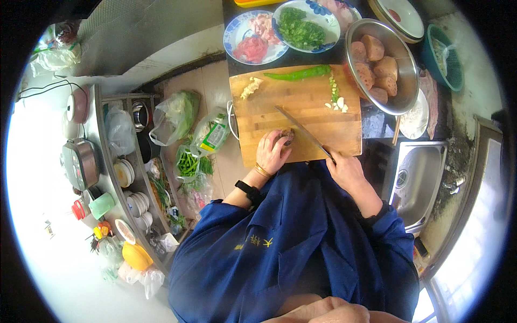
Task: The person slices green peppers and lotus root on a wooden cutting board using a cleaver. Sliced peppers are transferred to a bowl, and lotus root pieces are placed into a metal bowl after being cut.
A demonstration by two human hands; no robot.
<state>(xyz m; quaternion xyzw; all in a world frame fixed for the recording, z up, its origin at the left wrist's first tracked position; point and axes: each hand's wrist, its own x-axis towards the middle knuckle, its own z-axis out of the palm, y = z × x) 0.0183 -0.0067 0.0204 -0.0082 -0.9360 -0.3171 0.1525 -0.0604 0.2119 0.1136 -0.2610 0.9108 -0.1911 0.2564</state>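
A wooden cutting board (258, 109) lies on the dark counter before me. My left hand (273, 152) presses a small dark brown piece of food (287, 136) against its near part; the fingers partly cover the piece, so its kind is unclear. In my right hand (345, 169) is the handle of a kitchen knife (305, 131), its blade slanting up and left over the board, beside the brown piece. A long green pepper (299, 74) rests along the board's far edge. Chopped pale ginger or garlic (251, 88) sits at left, with diced green bits (334, 89) and white garlic pieces (340, 105) at right.
A steel bowl of lotus root pieces (381, 66) overhangs the board's right corner. Behind the board stand a plate of raw meat (254, 38) and a plate of chopped greens (303, 30). A sink (420, 177) is at right; bagged vegetables (188, 161) lie on the floor at left.
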